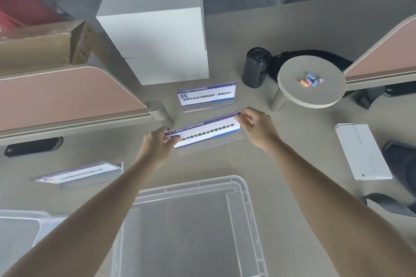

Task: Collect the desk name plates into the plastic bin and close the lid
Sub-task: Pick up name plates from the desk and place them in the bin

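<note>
A clear acrylic name plate with a white and blue card is held at both ends, tilted slightly. My left hand pinches its left end and my right hand pinches its right end. A second name plate stands upright on the desk just behind it. A third name plate lies further left on the desk. The open, clear plastic bin sits close in front of me, below my arms, with nothing visible inside. Its lid lies at the lower left.
A tall white box stands behind the plates. A black roll and a small round stand with coloured bits sit to the right. A flat white box lies at the right. Pink desk dividers flank both sides.
</note>
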{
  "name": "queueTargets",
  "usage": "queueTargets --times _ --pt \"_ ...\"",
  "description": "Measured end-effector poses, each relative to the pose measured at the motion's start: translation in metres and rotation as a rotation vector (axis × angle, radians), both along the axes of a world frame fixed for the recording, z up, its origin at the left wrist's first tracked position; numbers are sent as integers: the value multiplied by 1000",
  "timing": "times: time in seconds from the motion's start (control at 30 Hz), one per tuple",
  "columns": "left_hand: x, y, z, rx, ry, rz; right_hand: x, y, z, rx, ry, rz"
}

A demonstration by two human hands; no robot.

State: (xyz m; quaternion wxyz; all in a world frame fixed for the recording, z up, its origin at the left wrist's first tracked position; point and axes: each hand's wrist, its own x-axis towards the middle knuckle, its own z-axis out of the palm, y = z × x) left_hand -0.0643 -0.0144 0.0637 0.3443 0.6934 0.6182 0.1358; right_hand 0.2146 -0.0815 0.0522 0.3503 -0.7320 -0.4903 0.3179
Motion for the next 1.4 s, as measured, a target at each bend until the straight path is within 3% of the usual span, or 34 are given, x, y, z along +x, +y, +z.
queueTargets --times 0.4,0.8,0.97,1.1,1.4 --pt "-122 -52 103 179 -156 29 -111 -39 104 184 21 103" --pt "-333 -157 157 314 -215 86 -309 -100 164 248 -40 260" --pt "-429 -197 171 398 -138 191 -405 -125 176 261 -48 389" --pt "-496 -214 179 430 -105 203 -466 -136 173 243 55 459" --pt "-560 -190 164 378 -49 236 -527 -105 142 141 65 561"
